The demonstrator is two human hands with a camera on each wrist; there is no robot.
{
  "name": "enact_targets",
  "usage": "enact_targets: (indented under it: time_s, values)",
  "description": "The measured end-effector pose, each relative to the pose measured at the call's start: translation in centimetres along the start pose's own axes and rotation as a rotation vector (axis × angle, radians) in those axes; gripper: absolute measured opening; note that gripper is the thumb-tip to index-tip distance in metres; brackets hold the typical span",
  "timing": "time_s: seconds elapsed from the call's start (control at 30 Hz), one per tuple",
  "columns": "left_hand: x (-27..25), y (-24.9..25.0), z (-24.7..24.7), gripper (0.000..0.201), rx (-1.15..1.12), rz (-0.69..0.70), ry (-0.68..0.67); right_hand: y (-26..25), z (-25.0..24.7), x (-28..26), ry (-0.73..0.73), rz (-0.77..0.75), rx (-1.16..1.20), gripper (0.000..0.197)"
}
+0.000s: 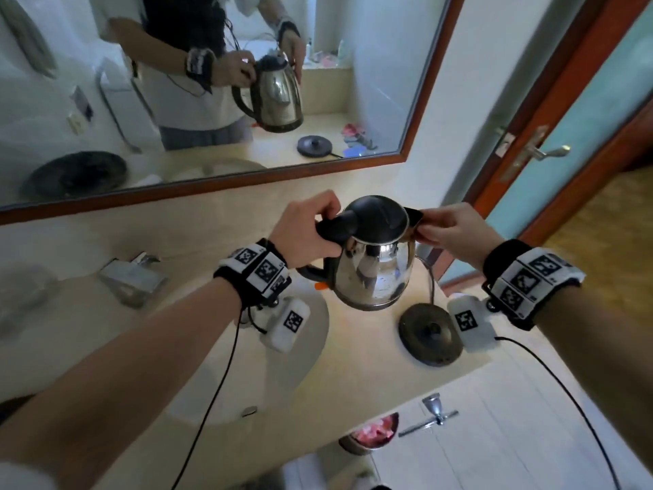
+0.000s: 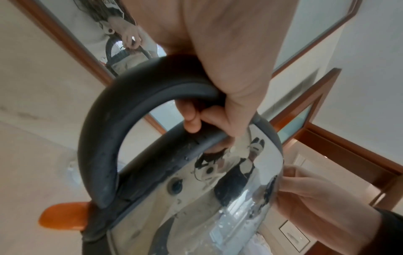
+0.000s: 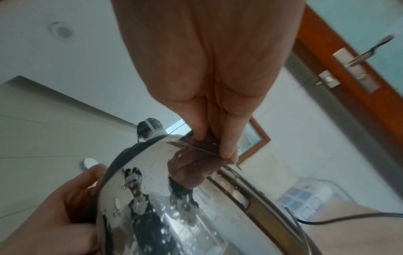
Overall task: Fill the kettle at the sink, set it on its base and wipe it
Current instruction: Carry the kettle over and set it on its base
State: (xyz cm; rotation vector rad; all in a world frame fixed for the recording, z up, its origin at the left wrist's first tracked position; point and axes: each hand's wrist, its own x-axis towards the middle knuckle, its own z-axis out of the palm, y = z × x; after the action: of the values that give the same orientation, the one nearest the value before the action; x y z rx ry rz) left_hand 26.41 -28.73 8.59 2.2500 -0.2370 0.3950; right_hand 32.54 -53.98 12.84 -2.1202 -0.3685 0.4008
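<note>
Both hands hold the kettle (image 1: 374, 256), left hand (image 1: 304, 228) wrapped round its handle, right hand (image 1: 448, 228) pinching the spout; lower it level, centred onto the base (image 1: 429, 334).

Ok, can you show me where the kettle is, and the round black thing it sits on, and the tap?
kettle (image 1: 374, 274), head view, on its shiny steel belly.
base (image 1: 425, 335), head view, on the middle of the black round disc on the counter.
tap (image 1: 132, 277), head view, on its metal spout by the sink.

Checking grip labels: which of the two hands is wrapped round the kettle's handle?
The left hand grips the black handle; the right hand only pinches the kettle at its spout.
</note>
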Motion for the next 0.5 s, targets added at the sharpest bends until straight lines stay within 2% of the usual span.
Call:
enact_targets:
  time_s: [0.17, 0.3, 0.43, 0.5]
  values:
    - [1.4, 2.6, 8.2, 0.042, 0.004, -0.03, -0.047, 8.0, -4.1, -2.2, 0.069, 0.043, 0.08, 0.033]
    - [1.5, 3.8, 14.5, 0.042, 0.018, -0.074, -0.098, 14.2, -6.8, -2.7, 0.097, 0.067, 0.09, 0.045]
    - [1.5, 4.4, 18.8, 0.039, 0.049, -0.084, -0.111, 18.8, -8.1, -3.0, 0.12, 0.073, 0.043, 0.044]
    - [1.2, 4.4, 20.3, 0.037, 0.068, -0.102, -0.121, 20.5, -8.1, -3.0, 0.118, 0.044, 0.034, 0.038]
